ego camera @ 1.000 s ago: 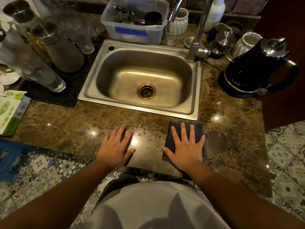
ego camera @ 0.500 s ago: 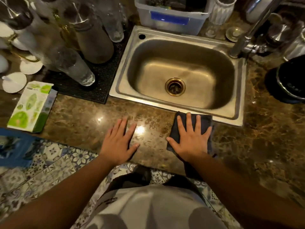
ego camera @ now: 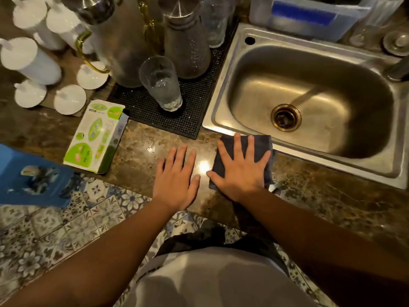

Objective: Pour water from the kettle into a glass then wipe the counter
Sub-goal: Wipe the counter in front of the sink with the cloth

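My right hand [ego camera: 242, 171] lies flat, fingers spread, pressing a dark folded cloth [ego camera: 263, 144] onto the brown marble counter [ego camera: 137, 149] just in front of the sink. My left hand [ego camera: 176, 178] rests flat on the bare counter beside it, fingers apart, holding nothing. A clear drinking glass [ego camera: 161, 83] with a little water stands on the black rubber mat [ego camera: 192, 116] behind my left hand. The kettle is out of view.
A steel sink [ego camera: 217, 111] sits at the right. Glass jugs [ego camera: 188, 41] crowd the mat. White lidded cups [ego camera: 28, 60] stand far left. A green and white box [ego camera: 97, 136] lies near the counter's edge, and a blue object [ego camera: 31, 176] sits below it.
The view has swung left, taking the kettle out of sight. Both hands and the cloth have slid left along the counter in front of the sink.
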